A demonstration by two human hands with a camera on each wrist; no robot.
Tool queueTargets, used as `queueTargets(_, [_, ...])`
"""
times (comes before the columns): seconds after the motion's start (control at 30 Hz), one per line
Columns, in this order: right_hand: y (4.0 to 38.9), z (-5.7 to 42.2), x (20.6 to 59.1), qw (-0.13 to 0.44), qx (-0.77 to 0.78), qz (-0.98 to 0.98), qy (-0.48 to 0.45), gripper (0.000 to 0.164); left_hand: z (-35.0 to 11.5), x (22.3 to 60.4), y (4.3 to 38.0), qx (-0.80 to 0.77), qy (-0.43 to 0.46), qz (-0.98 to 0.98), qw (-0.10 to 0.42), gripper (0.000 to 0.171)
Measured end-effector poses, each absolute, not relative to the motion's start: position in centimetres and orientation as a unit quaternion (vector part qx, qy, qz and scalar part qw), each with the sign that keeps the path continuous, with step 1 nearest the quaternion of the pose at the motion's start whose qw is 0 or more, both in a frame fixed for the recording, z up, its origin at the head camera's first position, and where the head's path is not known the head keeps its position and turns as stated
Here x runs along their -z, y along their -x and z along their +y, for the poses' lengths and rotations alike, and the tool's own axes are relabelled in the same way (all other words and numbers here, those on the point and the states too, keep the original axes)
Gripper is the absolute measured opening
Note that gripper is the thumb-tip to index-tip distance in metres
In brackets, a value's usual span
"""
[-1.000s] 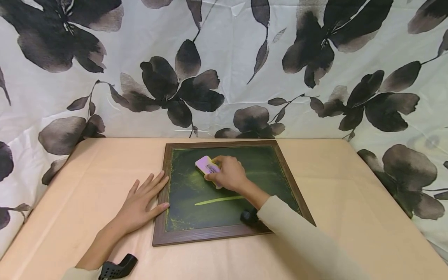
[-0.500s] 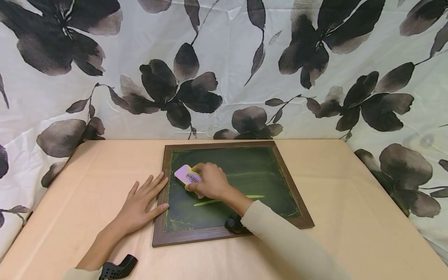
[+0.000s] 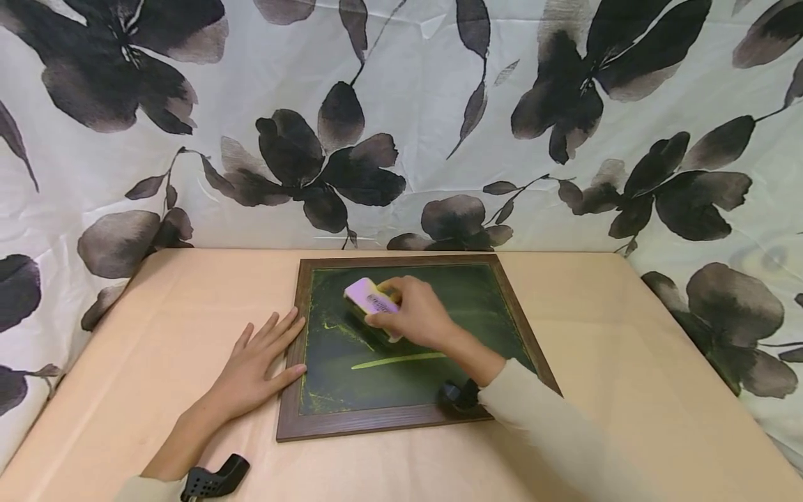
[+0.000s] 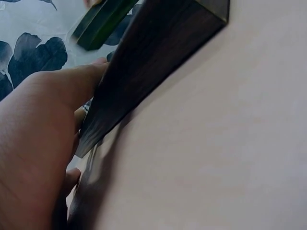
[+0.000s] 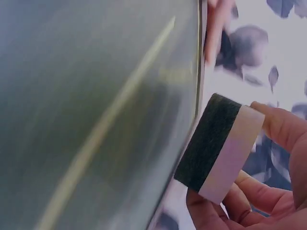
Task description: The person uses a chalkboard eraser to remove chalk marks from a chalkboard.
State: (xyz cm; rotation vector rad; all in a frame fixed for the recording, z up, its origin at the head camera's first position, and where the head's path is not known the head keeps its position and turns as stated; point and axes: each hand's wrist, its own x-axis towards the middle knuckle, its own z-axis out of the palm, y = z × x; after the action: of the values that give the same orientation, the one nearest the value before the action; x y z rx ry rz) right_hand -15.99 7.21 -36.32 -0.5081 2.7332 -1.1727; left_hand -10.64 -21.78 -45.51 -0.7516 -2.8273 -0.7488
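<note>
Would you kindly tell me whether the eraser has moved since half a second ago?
Yes: in the head view, the eraser has moved rightward, away from the left edge of the board, and up toward its far edge.

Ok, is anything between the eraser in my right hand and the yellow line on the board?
Nothing visible: just the board surface lies between the eraser and the line. Your left hand is aside, touching the frame.
</note>
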Motion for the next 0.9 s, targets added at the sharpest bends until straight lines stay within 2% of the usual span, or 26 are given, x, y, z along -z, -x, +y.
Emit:
queueTargets(0.23, [16.2, 16.2, 36.5, -0.003, 0.302, 0.946, 0.117, 0.058, -21.4, 45.4, 10.8, 0.241, 0.241, -0.938, 0.061, 0.072])
queueTargets(0.43, [14.5, 21.8, 37.7, -0.015, 0.244, 0.966, 0.085, 0.058, -21.2, 45.6, 11.1, 0.242, 0.238, -0.939, 0.06, 0.072])
queueTargets(0.7, [13.0, 23.0, 38.5, -0.043, 0.215, 0.969, 0.112, 0.057, -21.1, 45.6, 11.1, 0.246, 0.24, -0.937, 0.063, 0.072])
queueTargets(0.9, [12.9, 22.6, 38.8, -0.046, 0.216, 0.971, 0.088, 0.057, -21.1, 45.7, 11.1, 0.247, 0.241, -0.937, 0.062, 0.072])
